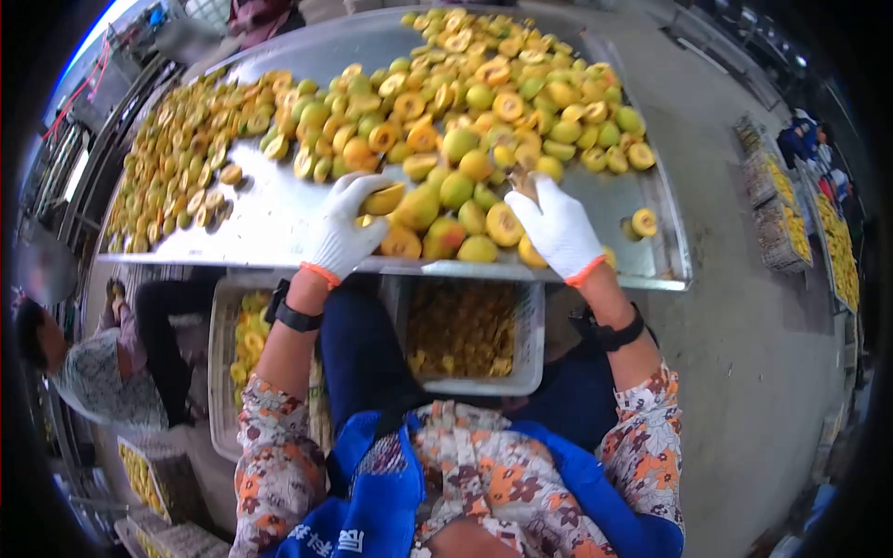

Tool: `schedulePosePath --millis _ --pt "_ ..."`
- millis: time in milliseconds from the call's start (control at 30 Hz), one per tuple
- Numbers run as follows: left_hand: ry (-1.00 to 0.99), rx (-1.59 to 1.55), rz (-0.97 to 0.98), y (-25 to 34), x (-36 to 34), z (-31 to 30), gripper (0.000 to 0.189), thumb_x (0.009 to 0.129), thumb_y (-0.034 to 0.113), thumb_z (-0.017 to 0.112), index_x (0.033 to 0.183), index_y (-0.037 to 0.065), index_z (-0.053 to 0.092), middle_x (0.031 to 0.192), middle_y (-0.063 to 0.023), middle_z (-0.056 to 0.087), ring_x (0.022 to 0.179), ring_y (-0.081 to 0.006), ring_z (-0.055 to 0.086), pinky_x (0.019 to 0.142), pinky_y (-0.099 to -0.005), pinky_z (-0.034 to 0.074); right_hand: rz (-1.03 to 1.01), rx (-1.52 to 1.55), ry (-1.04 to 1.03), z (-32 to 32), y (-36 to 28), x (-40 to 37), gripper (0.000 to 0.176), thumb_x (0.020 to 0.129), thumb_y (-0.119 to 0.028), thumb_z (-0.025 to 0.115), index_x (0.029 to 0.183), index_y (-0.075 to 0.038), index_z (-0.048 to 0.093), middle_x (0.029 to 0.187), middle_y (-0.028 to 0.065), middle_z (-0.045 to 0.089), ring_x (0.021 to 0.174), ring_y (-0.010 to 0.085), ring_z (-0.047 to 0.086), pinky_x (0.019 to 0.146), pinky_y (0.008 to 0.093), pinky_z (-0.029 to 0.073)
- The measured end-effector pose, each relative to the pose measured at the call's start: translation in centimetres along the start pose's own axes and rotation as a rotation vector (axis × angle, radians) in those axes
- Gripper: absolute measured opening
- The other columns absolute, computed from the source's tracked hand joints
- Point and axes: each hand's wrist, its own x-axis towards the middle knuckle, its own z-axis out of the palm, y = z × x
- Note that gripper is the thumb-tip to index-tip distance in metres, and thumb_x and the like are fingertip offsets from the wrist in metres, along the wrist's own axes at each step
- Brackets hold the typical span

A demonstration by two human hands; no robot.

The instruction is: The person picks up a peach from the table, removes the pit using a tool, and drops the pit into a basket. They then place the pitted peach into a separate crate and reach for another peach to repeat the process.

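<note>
My left hand [342, 226], in a white glove with an orange cuff, is closed on a yellow peach half [383, 198] above the table's near edge. To the right, my gloved right hand [555, 226] has its fingers closed around a small brown object [524, 183], whose kind I cannot make out. Between the hands lie several whole green-yellow peaches [457, 190]. A cut peach half [504, 224] faces up just left of my right hand.
The metal table [265, 205] carries a large heap of halved peaches [507, 106]. Below its edge stand a crate of brown pieces [462, 330] and a crate with yellow fruit [249, 339]. A person [102, 372] sits at left. More filled crates [783, 232] stand at right.
</note>
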Motion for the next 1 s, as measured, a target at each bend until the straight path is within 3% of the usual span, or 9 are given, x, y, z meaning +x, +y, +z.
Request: schedulePosePath --millis 133,200,267,300,400,467,533,733,1000 --pt "-0.015 -0.038 0.080 6.4 -4.0 0.9 0.048 0.070 0.001 0.066 0.118 0.005 0.065 0.119 -0.0187 0.061 0.112 -0.0389 0.060 0.100 -0.0420 0.049 0.081 0.278 -0.191 2.3 -4.8 -6.4 0.036 0.096 -0.029 0.067 0.110 0.003 0.059 0.089 0.0302 0.066 0.091 0.0485 0.065 0.071 0.0481 0.053" --pt "-0.009 -0.085 0.077 7.5 -5.7 1.7 0.055 0.068 -0.001 0.062 0.123 0.004 0.062 0.123 -0.0198 0.058 0.118 -0.0386 0.058 0.104 -0.0414 0.046 -0.095 0.237 -0.146 4.0 -5.3 -9.0 0.033 0.095 -0.026 0.069 0.111 0.002 0.060 0.088 0.0295 0.066 0.089 0.0476 0.066 0.069 0.0469 0.053" --pt "0.078 -0.309 -0.033 7.4 -7.4 3.0 0.064 0.068 -0.004 0.057 0.131 0.002 0.055 0.128 -0.0180 0.057 0.126 -0.0343 0.055 0.110 -0.0396 0.042 -0.032 0.358 -0.105 5.0 -6.3 -10.8 0.033 0.095 -0.025 0.069 0.112 0.000 0.059 0.086 0.0275 0.067 0.088 0.0463 0.068 0.068 0.0477 0.053" --pt "0.051 -0.729 -0.291 8.5 -8.2 3.0 0.071 0.067 -0.006 0.051 0.138 0.000 0.049 0.135 -0.0164 0.054 0.133 -0.0294 0.050 0.115 -0.0379 0.038 0.034 0.361 -0.166 4.9 -6.7 -11.5 0.032 0.095 -0.026 0.069 0.112 0.000 0.058 0.087 0.0272 0.067 0.087 0.0465 0.068 0.068 0.0479 0.053" --pt "0.186 -1.411 -0.421 9.6 -9.4 4.5 0.072 0.074 0.008 0.045 0.145 -0.004 0.043 0.147 -0.0202 0.049 0.138 -0.0287 0.047 0.119 -0.0399 0.035 0.030 0.268 -0.259 5.7 -7.4 -13.1 0.034 0.095 -0.028 0.069 0.113 -0.002 0.057 0.087 0.0277 0.067 0.086 0.0468 0.068 0.068 0.0510 0.054" --pt "0.224 -1.521 -0.536 8.9 -10.5 5.8 0.071 0.083 0.020 0.043 0.149 -0.006 0.038 0.146 -0.0237 0.050 0.136 -0.0309 0.050 0.117 -0.0401 0.038 0.002 0.324 -0.275 6.9 -7.3 -14.0 0.033 0.095 -0.028 0.068 0.112 -0.002 0.057 0.086 0.0278 0.067 0.085 0.0475 0.067 0.068 0.0522 0.054" --pt "0.266 -1.594 -0.499 8.8 -11.1 6.2 0.069 0.084 0.018 0.045 0.149 -0.006 0.040 0.143 -0.0247 0.052 0.132 -0.0317 0.054 0.114 -0.0404 0.042 0.022 0.287 -0.345 7.0 -7.4 -14.7 0.033 0.095 -0.028 0.068 0.110 -0.001 0.056 0.086 0.0272 0.068 0.084 0.0475 0.068 0.068 0.0521 0.054" --pt "0.288 -0.996 -0.361 8.9 -11.1 5.5 0.067 0.079 0.006 0.046 0.145 -0.003 0.042 0.139 -0.0207 0.053 0.128 -0.0284 0.054 0.112 -0.0397 0.042 0.051 0.164 -0.218 6.3 -6.3 -14.7 0.032 0.096 -0.028 0.068 0.109 -0.001 0.056 0.079 0.0265 0.066 0.077 0.0461 0.068 0.062 0.0512 0.054" --pt "0.307 -1.044 -0.369 9.0 -11.3 5.6 0.063 0.080 0.009 0.046 0.141 -0.004 0.047 0.135 -0.0188 0.055 0.127 -0.0276 0.054 0.111 -0.0392 0.042 0.058 0.060 -0.226 7.2 -5.1 -15.2 0.035 0.095 -0.030 0.067 0.109 0.000 0.056 0.080 0.0270 0.066 0.077 0.0462 0.067 0.062 0.0529 0.053"
